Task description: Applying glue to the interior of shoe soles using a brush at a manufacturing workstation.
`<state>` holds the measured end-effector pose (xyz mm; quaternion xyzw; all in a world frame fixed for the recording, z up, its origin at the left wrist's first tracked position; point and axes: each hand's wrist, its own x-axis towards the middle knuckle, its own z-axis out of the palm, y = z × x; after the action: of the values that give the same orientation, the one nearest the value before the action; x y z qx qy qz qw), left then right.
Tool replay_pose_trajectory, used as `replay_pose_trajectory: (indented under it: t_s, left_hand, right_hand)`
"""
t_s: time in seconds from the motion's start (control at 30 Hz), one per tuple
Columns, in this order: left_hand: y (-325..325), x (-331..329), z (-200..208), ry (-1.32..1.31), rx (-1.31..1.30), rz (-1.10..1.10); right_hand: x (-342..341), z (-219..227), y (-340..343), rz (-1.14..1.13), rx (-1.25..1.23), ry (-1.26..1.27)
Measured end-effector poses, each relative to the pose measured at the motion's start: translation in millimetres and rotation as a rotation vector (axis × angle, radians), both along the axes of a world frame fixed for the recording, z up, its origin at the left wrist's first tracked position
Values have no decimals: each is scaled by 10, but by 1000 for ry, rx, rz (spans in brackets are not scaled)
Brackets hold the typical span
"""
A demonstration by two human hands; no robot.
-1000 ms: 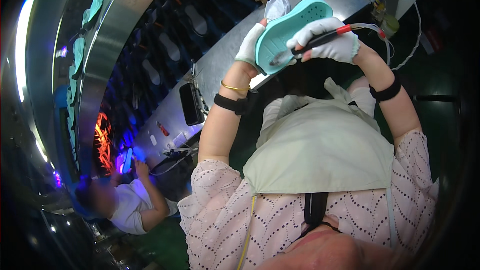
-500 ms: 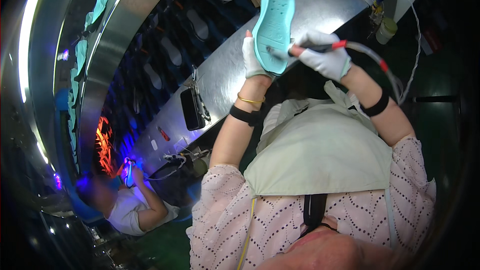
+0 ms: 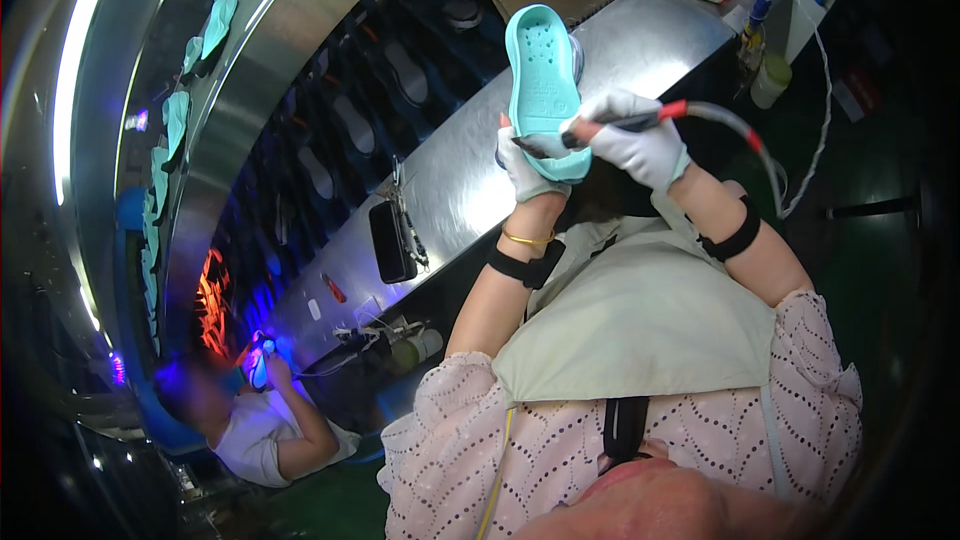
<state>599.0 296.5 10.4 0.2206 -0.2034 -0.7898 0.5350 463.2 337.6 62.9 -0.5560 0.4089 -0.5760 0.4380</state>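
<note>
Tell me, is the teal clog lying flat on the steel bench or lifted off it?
Lifted off. The left hand grips the teal clog by its lower end, standing it on end above the steel bench.

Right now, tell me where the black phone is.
The black phone lies on the steel workbench, left of the gloved left hand holding the turquoise clog.
</note>
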Motion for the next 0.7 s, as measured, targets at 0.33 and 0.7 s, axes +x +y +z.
replay_pose_trajectory:
  t_s: [0.33, 0.7]
  left_hand:
    - [158, -32, 194, 107, -113, -166]
    - [26, 193, 263, -38, -201, -133]
  right_hand:
    - [-102, 334, -169, -121, 89, -96]
    - [-235, 307, -151, -44, -252, 463]
